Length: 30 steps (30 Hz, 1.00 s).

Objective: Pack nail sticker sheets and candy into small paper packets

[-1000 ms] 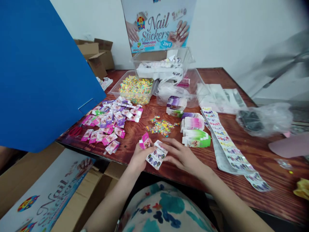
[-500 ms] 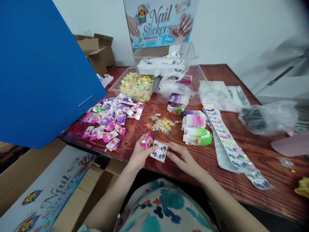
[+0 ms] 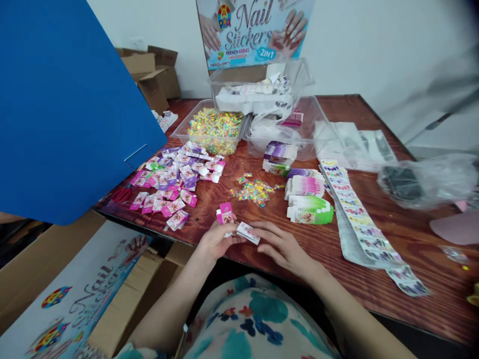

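My left hand (image 3: 216, 242) and my right hand (image 3: 281, 245) meet at the near edge of the wooden table (image 3: 374, 284). Between their fingertips they pinch a small folded nail sticker sheet (image 3: 248, 232), now lying nearly flat. A small pink box (image 3: 225, 214) stands upright just above my left hand's fingers; whether it touches them I cannot tell. A little pile of bright candy bits (image 3: 253, 191) lies just beyond the hands.
Several filled small boxes (image 3: 175, 182) lie at left, flat box stacks (image 3: 309, 197) and a long sticker strip (image 3: 359, 227) at right. Clear tubs (image 3: 217, 129) stand behind. A blue board (image 3: 67, 109) leans at left, cartons (image 3: 56, 289) below.
The sticker sheet, held open and facing me a second ago, has been folded smaller and tipped flat between both hands. The hands drew slightly closer together.
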Tool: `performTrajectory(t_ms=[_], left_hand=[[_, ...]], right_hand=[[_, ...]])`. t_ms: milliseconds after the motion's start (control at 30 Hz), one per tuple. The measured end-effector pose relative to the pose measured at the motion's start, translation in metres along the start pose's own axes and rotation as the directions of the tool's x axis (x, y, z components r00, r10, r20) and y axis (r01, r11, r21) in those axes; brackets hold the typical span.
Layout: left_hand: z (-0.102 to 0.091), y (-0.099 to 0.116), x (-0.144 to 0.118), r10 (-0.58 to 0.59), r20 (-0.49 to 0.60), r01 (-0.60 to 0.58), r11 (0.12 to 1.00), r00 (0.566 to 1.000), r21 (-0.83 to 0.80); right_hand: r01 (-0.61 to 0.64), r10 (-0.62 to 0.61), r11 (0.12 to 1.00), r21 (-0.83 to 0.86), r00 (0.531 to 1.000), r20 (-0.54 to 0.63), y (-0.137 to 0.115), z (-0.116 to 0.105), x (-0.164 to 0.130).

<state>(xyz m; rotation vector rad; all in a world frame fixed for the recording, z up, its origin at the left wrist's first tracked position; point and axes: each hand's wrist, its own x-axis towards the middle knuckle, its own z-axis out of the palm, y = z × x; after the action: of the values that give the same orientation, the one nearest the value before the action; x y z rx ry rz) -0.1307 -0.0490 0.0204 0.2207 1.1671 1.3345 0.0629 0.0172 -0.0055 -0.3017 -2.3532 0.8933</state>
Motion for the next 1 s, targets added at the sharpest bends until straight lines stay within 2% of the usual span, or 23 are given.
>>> performTrajectory(t_ms=[67,167,200,267,333,400,467,533,600,667,800,1000], left_hand=[[-0.001,0.002,0.0,-0.044,0.035,0.045,0.999,0.998,-0.012],[-0.003,0.002,-0.001,-0.063,0.081,0.059,0.997,0.995,0.05],[-0.004,0.001,-0.002,-0.057,0.086,0.05,0.996,0.995,0.08],[-0.008,-0.003,-0.004,-0.015,0.068,0.007,0.993,0.998,0.118],[-0.015,-0.007,-0.002,0.056,-0.001,-0.055,0.992,0.998,0.117],[-0.022,-0.011,0.001,0.139,-0.101,-0.127,0.985,0.985,0.115],[-0.028,-0.014,0.006,0.225,-0.189,-0.203,0.971,0.956,0.13],[-0.03,-0.018,0.01,0.295,-0.235,-0.266,0.953,0.926,0.148],[-0.031,-0.021,0.012,0.321,-0.243,-0.29,0.944,0.915,0.157],[-0.03,-0.025,0.013,0.314,-0.236,-0.282,0.946,0.92,0.163],[-0.028,-0.03,0.013,0.331,-0.209,-0.301,0.939,0.92,0.164],[-0.018,-0.036,0.018,0.383,-0.233,-0.343,0.919,0.894,0.193]], right_hand=[[0.048,-0.052,0.992,-0.113,0.998,-0.027,0.004,0.004,-0.004],[0.069,-0.107,0.961,-0.268,0.986,-0.129,0.01,0.012,-0.011],[0.073,-0.115,0.953,-0.293,0.985,-0.131,0.01,0.014,-0.012],[0.089,-0.109,0.956,-0.281,0.993,-0.054,0.01,0.016,-0.011],[0.043,-0.046,0.976,-0.214,0.999,-0.008,0.011,0.015,-0.005],[-0.125,0.111,0.977,-0.174,0.99,-0.092,0.017,0.013,0.005],[-0.361,0.309,0.907,-0.218,0.92,-0.239,0.029,0.011,0.018],[-0.556,0.463,0.762,-0.332,0.826,-0.321,0.044,0.011,0.032],[-0.646,0.557,0.626,-0.437,0.762,-0.33,0.058,0.012,0.043],[-0.665,0.596,0.571,-0.482,0.739,-0.313,0.067,0.013,0.049],[-0.63,0.588,0.622,-0.465,0.768,-0.254,0.072,0.011,0.047],[-0.543,0.543,0.741,-0.394,0.831,-0.124,0.058,0.006,0.032]])
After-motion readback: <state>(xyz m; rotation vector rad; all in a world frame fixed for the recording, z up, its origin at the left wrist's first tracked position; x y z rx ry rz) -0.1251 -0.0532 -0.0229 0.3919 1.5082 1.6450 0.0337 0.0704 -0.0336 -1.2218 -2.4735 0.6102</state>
